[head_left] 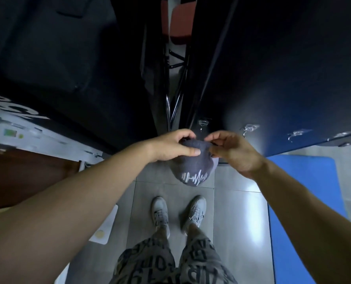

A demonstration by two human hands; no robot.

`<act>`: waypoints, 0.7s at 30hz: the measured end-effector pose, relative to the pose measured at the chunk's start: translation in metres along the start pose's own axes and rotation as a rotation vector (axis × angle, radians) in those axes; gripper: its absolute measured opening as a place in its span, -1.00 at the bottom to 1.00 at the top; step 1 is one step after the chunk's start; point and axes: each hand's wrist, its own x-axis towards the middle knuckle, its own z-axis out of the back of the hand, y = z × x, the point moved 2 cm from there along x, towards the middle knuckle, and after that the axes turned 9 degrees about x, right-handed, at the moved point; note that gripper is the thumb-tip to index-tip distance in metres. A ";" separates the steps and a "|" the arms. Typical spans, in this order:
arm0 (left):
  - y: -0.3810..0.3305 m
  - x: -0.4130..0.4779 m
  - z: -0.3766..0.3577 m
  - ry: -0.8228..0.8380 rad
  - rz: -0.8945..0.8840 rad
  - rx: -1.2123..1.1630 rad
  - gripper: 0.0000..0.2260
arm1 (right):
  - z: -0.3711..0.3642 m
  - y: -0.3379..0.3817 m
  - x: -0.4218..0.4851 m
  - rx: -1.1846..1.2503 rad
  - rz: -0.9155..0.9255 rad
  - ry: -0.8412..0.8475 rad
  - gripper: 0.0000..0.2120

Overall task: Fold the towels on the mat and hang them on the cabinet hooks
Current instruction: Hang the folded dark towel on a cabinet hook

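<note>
A folded grey towel [193, 167] with a white wave-shaped embroidery hangs in front of me, just below the cabinet's leftmost hook [202, 124]. My left hand [174, 145] pinches its top edge from the left, thumb on the front. My right hand [232, 149] pinches the same top edge from the right. Three more clear hooks [249, 129] sit in a row along the dark blue cabinet [283, 78] to the right, all bare. The blue mat [305, 201] lies on the floor at right, with no towel on its visible part.
I stand on grey floor tiles [232, 212], feet close to the cabinet. A dark cabinet fills the upper left. A gap between the cabinets shows a red chair [178, 23]. A white board [107, 226] lies on the floor at left, next to a brown surface.
</note>
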 end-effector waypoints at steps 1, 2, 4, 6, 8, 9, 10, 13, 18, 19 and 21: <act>0.000 0.002 0.001 -0.007 0.011 -0.048 -0.82 | 0.002 -0.001 0.003 0.003 0.009 -0.037 -0.74; 0.000 0.004 0.003 -0.010 0.023 -0.094 -0.87 | 0.004 -0.001 0.006 0.001 0.021 -0.083 -0.74; 0.001 0.010 0.007 -0.042 0.046 -0.123 -0.89 | 0.007 -0.003 0.012 -0.010 0.049 -0.172 -0.77; 0.003 0.016 0.010 -0.067 0.048 -0.122 -0.91 | 0.006 -0.004 0.017 -0.015 0.079 -0.247 -0.80; 0.005 0.021 0.010 -0.096 0.055 -0.149 -0.92 | 0.005 -0.007 0.020 -0.015 0.102 -0.320 -0.81; 0.006 0.024 0.010 -0.127 0.059 -0.175 -0.92 | 0.004 -0.009 0.022 -0.007 0.110 -0.355 -0.81; 0.008 0.027 0.009 -0.169 0.058 -0.204 -0.92 | 0.003 -0.010 0.023 0.002 0.118 -0.388 -0.82; 0.012 0.036 0.004 -0.335 0.068 -0.333 -0.88 | 0.001 -0.014 0.026 0.013 0.151 -0.458 -0.83; 0.022 0.049 -0.011 -0.516 0.147 -0.532 -0.88 | -0.002 -0.027 0.031 -0.197 0.243 -0.512 -0.81; 0.024 0.052 -0.014 -0.555 0.171 -0.539 -0.84 | -0.003 -0.031 0.031 -0.229 0.254 -0.518 -0.82; 0.028 0.056 -0.020 -0.626 0.200 -0.529 -0.81 | -0.006 -0.038 0.030 -0.316 0.301 -0.549 -0.82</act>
